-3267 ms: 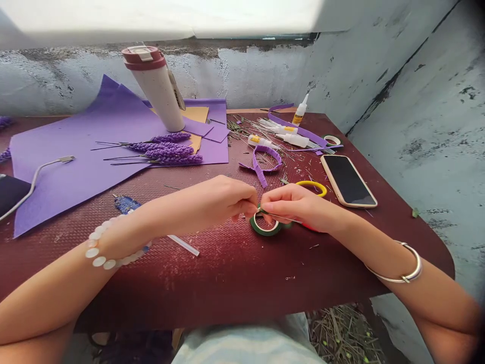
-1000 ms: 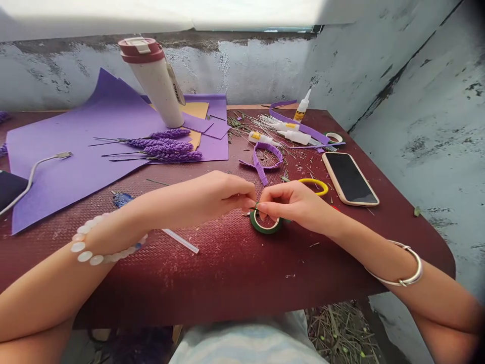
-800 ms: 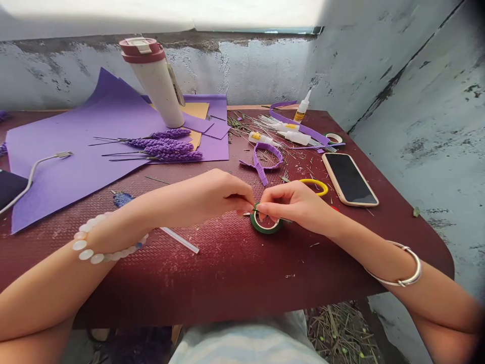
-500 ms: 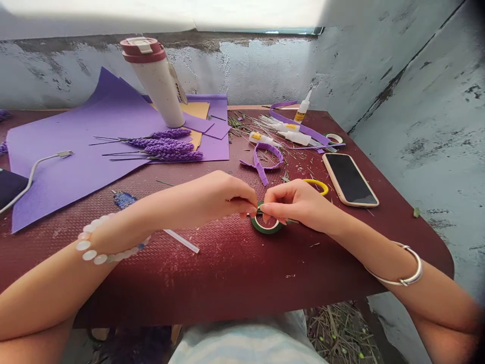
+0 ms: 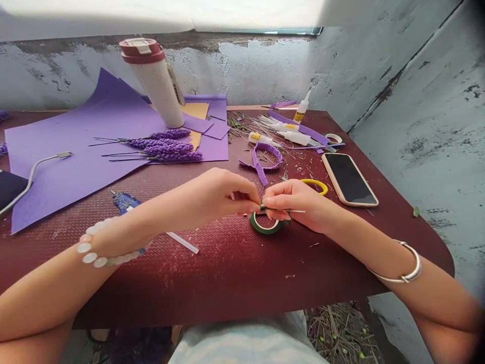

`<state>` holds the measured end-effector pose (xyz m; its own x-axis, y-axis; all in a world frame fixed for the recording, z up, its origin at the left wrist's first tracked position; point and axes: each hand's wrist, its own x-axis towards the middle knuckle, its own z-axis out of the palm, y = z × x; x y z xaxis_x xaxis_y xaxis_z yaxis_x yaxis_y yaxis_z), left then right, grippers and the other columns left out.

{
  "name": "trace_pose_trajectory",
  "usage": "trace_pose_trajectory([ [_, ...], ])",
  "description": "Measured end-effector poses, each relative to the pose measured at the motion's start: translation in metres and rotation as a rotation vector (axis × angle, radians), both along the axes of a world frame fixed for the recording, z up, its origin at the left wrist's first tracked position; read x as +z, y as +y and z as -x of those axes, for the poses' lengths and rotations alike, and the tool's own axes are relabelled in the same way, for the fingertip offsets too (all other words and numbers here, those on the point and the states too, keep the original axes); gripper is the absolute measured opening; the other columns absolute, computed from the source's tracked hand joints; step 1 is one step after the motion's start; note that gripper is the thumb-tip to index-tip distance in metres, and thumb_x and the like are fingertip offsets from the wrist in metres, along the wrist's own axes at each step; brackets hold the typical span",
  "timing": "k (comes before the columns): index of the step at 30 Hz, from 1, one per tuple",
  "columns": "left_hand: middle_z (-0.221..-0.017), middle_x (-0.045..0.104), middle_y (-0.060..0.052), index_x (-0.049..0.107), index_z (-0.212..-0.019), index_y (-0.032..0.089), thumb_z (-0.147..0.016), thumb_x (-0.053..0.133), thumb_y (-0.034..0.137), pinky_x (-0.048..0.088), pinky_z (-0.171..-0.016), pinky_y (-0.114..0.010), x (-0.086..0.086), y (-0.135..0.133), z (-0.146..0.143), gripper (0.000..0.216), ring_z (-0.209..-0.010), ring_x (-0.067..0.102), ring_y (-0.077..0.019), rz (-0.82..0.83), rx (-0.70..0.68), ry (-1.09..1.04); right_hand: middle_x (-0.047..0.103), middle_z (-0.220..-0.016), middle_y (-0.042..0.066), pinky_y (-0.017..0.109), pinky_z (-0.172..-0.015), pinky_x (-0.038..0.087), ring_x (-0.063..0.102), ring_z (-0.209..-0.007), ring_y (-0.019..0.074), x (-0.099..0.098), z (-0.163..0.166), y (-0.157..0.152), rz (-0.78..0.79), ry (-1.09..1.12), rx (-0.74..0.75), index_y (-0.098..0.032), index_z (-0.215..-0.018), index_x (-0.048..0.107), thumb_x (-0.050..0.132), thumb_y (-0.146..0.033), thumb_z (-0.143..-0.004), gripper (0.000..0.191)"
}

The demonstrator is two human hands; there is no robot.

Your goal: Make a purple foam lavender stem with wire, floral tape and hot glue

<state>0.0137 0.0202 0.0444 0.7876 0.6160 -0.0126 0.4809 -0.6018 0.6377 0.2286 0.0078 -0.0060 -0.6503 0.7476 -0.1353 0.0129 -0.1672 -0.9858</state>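
My left hand (image 5: 223, 194) is closed in a pinch at the end of a thin wire stem (image 5: 295, 211). Its fingertips nearly meet those of my right hand (image 5: 297, 202), which is also pinched around the stem. A bit of green tape shows on the stem between the fingertips; the fingers hide most of it. The bare wire sticks out to the right, across my right fingers. Just below both hands, a roll of green floral tape (image 5: 265, 231) lies on the dark red table (image 5: 235, 283), partly covered by the right fingers.
Purple lavender stems (image 5: 166, 147) lie on purple sheets (image 5: 76, 141) beside a white tumbler (image 5: 162, 96). A purple strip loop (image 5: 261, 164), glue bottles (image 5: 293, 137), wires, yellow scissor handle (image 5: 320, 186) and phone (image 5: 349, 178) are behind and right. A blue glue gun (image 5: 125, 201) and clear stick (image 5: 184, 242) lie near my left wrist.
The wire stem now shows pointing right past my right fingers. Both hands have shifted slightly, still pinched together above the tape roll.
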Motion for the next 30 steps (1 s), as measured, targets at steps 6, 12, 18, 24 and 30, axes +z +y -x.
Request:
trace_pose_trajectory([
  [6, -0.073, 0.065, 0.004, 0.07, -0.086, 0.018, -0.087, 0.057, 0.023, 0.039, -0.06, -0.017, -0.0006, 0.001, 0.0008, 0.013, -0.066, 0.053, -0.0082, 0.049, 0.014, -0.027, 0.05, -0.055, -0.004, 0.022, -0.054, 0.03, 0.039, -0.052, 0.0063, 0.0001, 0.0011, 0.0001, 0.063, 0.012, -0.019, -0.013, -0.068, 0.066, 0.065, -0.029, -0.084, 0.022],
  [12, -0.071, 0.065, 0.007, 0.068, -0.082, 0.018, -0.083, 0.061, 0.018, 0.039, -0.059, -0.014, -0.0008, 0.0003, 0.0007, 0.008, -0.065, 0.051, -0.0058, 0.037, 0.042, -0.064, 0.047, -0.053, -0.004, 0.022, -0.055, 0.03, 0.039, -0.052, 0.0065, 0.0008, 0.0015, -0.0006, 0.094, 0.025, -0.026, -0.014, -0.066, 0.064, 0.064, -0.03, -0.084, 0.024],
  [18, -0.072, 0.065, 0.008, 0.069, -0.084, 0.018, -0.084, 0.061, 0.019, 0.039, -0.059, -0.012, -0.0022, -0.0005, 0.0003, 0.008, -0.064, 0.051, -0.004, -0.024, 0.053, -0.085, 0.049, -0.053, -0.004, 0.023, -0.055, 0.03, 0.039, -0.051, 0.0066, -0.0004, 0.0018, 0.0001, 0.087, 0.03, -0.044, -0.014, -0.065, 0.063, 0.066, -0.029, -0.082, 0.023],
  [24, -0.075, 0.069, 0.006, 0.07, -0.085, 0.016, -0.083, 0.064, 0.02, 0.041, -0.061, -0.012, -0.0032, -0.0045, -0.0044, 0.008, -0.066, 0.056, -0.0048, -0.021, 0.109, -0.126, 0.049, -0.052, -0.005, 0.023, -0.054, 0.029, 0.04, -0.051, 0.006, -0.0019, 0.0023, 0.0005, 0.077, 0.05, -0.069, -0.014, -0.062, 0.061, 0.067, -0.03, -0.082, 0.027],
  [30, -0.068, 0.067, 0.004, 0.069, -0.079, 0.014, -0.083, 0.064, 0.022, 0.04, -0.057, -0.015, -0.0025, -0.0078, -0.0068, 0.011, -0.062, 0.053, -0.0062, -0.006, 0.16, -0.146, 0.048, -0.052, -0.005, 0.022, -0.054, 0.029, 0.04, -0.051, 0.0059, -0.0017, 0.0027, -0.0007, 0.051, 0.058, -0.068, -0.014, -0.065, 0.064, 0.066, -0.03, -0.084, 0.025],
])
